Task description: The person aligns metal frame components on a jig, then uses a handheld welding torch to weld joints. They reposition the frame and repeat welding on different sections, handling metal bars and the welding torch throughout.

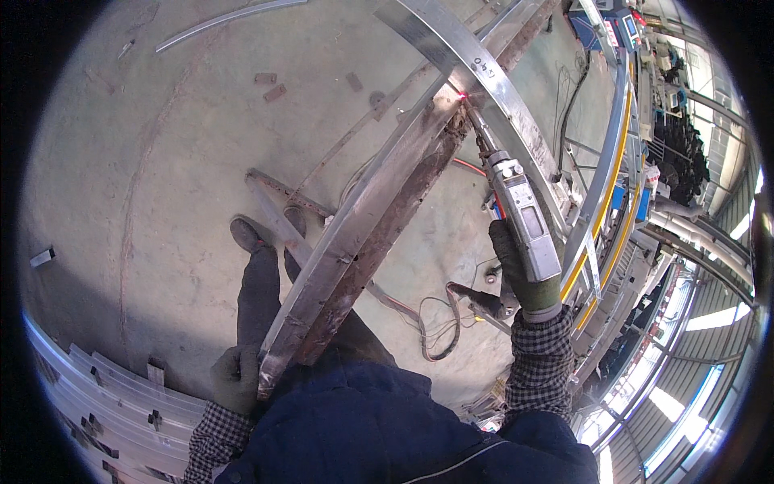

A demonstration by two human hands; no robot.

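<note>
In my gloved right hand (pixel 520 270) is a handheld laser welding gun (pixel 526 211), pointing up and away. Its thin nozzle ends at a small red spot, where a curved metal bar (pixel 509 101) with handwritten marks crosses a long straight metal beam (pixel 367 206). The beam runs from my lap to the upper right, one side rusty brown. My gloved left hand (pixel 234 377) is closed beside the beam's near end, against its edge; what its fingers hold, if anything, is hidden.
Stacked metal profiles (pixel 121 395) lie at the lower left. A hose (pixel 439 355) and cables trail over the floor under the beam. On the right stand curved frames with a yellow strip (pixel 606 210); a blue machine (pixel 617 31) stands at the far right. A thin curved rod (pixel 230 20) lies far left.
</note>
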